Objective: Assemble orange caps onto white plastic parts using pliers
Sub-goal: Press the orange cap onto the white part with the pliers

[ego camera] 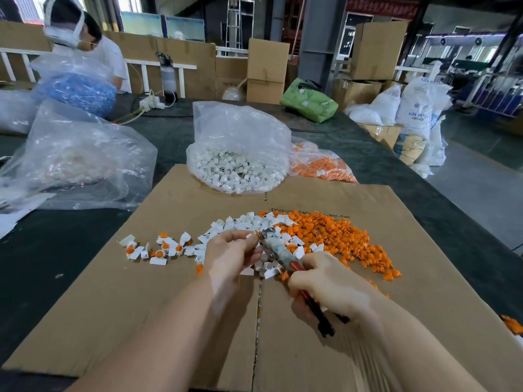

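My right hand [328, 281] grips the red and black handles of the pliers [278, 250], whose jaws point up-left toward my left hand. My left hand [230, 254] pinches a small white plastic part at the plier jaws; the part itself is mostly hidden by my fingers. Loose orange caps [336, 233] lie in a heap on the cardboard sheet [158, 301], right of a pile of white parts [243, 222]. Several assembled white parts with orange caps [161, 248] lie scattered to the left.
A clear bag of white parts [237, 165] and a bag of orange caps [322, 165] stand behind the cardboard. Crumpled plastic bags [79, 159] lie at left. Another person [82, 38] sits at the far left. Boxes and sacks stand at the right.
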`<act>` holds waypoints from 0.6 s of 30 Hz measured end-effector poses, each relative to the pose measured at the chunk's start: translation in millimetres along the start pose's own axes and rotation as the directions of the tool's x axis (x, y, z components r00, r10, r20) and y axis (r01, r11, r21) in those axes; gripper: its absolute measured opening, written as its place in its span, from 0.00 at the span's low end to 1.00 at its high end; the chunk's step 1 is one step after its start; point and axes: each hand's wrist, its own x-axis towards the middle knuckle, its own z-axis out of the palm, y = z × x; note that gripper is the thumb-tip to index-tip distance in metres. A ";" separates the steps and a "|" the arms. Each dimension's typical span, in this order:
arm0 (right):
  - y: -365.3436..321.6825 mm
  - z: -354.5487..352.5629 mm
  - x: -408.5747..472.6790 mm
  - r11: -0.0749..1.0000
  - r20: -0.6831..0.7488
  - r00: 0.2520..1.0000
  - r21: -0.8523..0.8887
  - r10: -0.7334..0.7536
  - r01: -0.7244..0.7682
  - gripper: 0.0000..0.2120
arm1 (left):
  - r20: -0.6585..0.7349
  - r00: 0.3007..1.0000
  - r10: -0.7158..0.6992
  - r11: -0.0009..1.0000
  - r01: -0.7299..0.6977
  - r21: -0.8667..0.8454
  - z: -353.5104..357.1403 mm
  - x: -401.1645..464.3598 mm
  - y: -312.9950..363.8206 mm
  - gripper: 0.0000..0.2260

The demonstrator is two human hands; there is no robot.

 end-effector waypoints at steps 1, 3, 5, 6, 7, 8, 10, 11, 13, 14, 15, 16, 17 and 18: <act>-0.6 0.2 0.3 0.999 -0.016 1.000 -0.035 -0.011 0.011 0.06 | -0.002 1.000 -0.004 1.000 0.004 -0.002 -0.9 0.6 0.3 0.04; -1.1 1.9 1.5 0.994 -0.047 0.998 -0.101 -0.041 0.036 0.05 | -0.004 1.000 -0.014 1.000 0.014 -0.010 -2.0 1.3 0.1 0.03; -0.7 4.3 1.9 0.987 -0.076 0.995 -0.147 -0.071 0.059 0.06 | -0.006 1.000 -0.020 1.000 0.020 -0.012 -3.0 1.7 -0.4 0.03; -0.2 5.5 2.1 0.986 -0.084 0.993 -0.155 -0.080 0.066 0.07 | -0.008 1.000 -0.023 1.000 0.023 -0.009 -3.5 1.7 -1.2 0.03; 0.4 6.5 2.4 0.985 -0.090 0.992 -0.157 -0.085 0.070 0.07 | -0.009 1.000 -0.027 1.000 0.027 -0.007 -4.1 1.5 -2.3 0.02; 1.4 7.7 2.8 0.985 -0.098 0.991 -0.155 -0.089 0.073 0.08 | -0.009 0.999 -0.031 0.999 0.031 -0.008 -4.6 1.0 -3.6 0.02; 4.2 10.1 3.9 0.983 -0.121 0.987 -0.161 -0.104 0.084 0.08 | -0.004 0.999 -0.038 0.999 0.038 -0.017 -5.1 -0.1 -6.2 0.02; 6.2 11.1 4.5 0.981 -0.133 0.984 -0.170 -0.115 0.092 0.08 | -0.004 0.999 -0.039 0.999 0.039 -0.024 -4.9 -0.3 -6.9 0.02; 10.8 12.5 5.4 0.976 -0.166 0.975 -0.182 -0.148 0.117 0.08 | -0.012 0.999 -0.033 0.999 0.033 -0.042 -5.1 0.4 -6.8 0.02; 14.1 12.1 5.9 0.977 -0.194 0.967 -0.170 -0.164 0.131 0.07 | -0.019 0.999 -0.028 0.998 0.027 -0.052 -6.0 1.2 -6.8 0.02; 17.6 10.5 7.0 0.979 -0.239 0.956 -0.149 -0.173 0.140 0.07 | -0.024 1.000 -0.021 0.998 0.019 -0.055 -7.9 1.7 -7.2 0.02; 21.4 8.3 9.3 0.981 -0.302 0.937 -0.134 -0.176 0.141 0.07 | -0.022 1.000 -0.007 0.999 0.006 -0.044 -10.4 1.6 -8.7 0.02; 25.5 5.3 12.3 0.980 -0.382 0.906 -0.153 -0.180 0.131 0.09 | -0.011 1.000 0.018 1.000 -0.018 -0.011 -14.0 0.7 -11.0 0.03; 29.6 1.8 16.1 0.973 -0.465 0.866 -0.210 -0.185 0.095 0.11 | 0.007 0.999 0.051 0.998 -0.051 0.047 -17.2 -0.7 -14.2 0.03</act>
